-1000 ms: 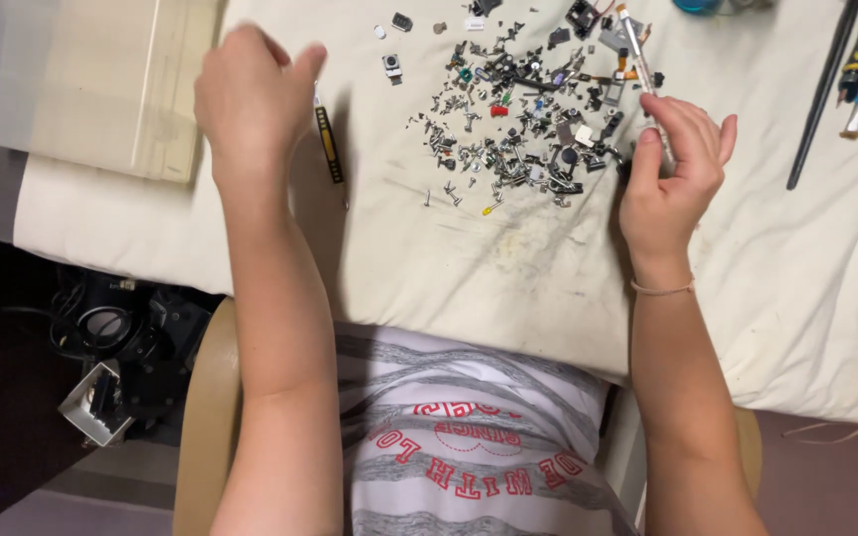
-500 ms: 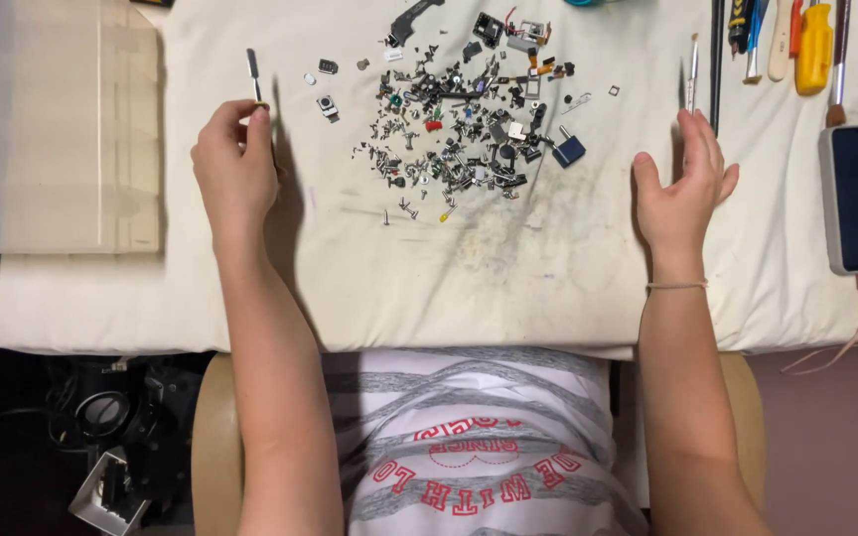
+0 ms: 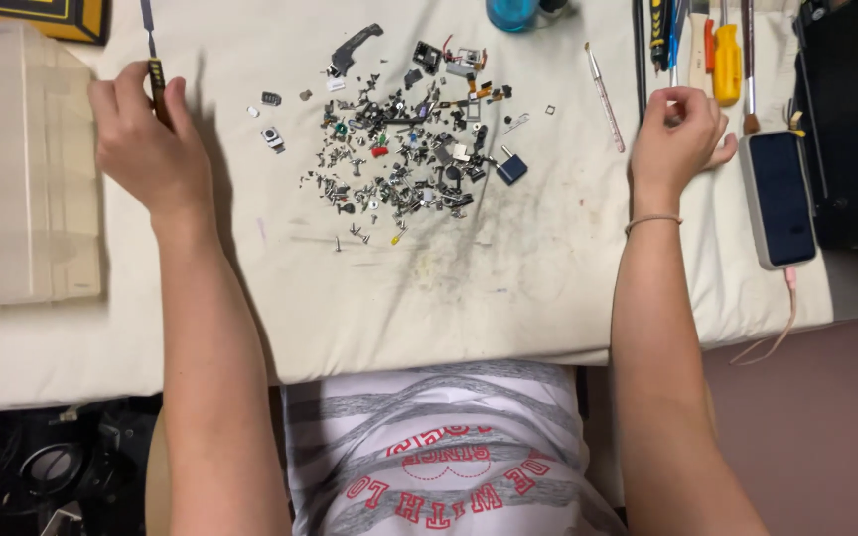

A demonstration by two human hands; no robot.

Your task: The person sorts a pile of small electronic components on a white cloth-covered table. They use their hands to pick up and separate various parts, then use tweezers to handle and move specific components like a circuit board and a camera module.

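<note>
Two hands now sit wide apart on the white cloth (image 3: 508,288), farther out than half a second ago. The left hand (image 3: 141,149) has slid toward the pale box (image 3: 22,169), fingers pinched on a slim black-and-yellow tool (image 3: 156,79) pointing away. The right hand (image 3: 675,139) has let go of the thin pale brush (image 3: 605,97), which lies just beside it, and curls loosely among the screwdrivers (image 3: 727,60); whether it grips anything is unclear. A heap of tiny screws and parts (image 3: 404,139) lies untouched between them, a phone (image 3: 779,199) at right.
</note>
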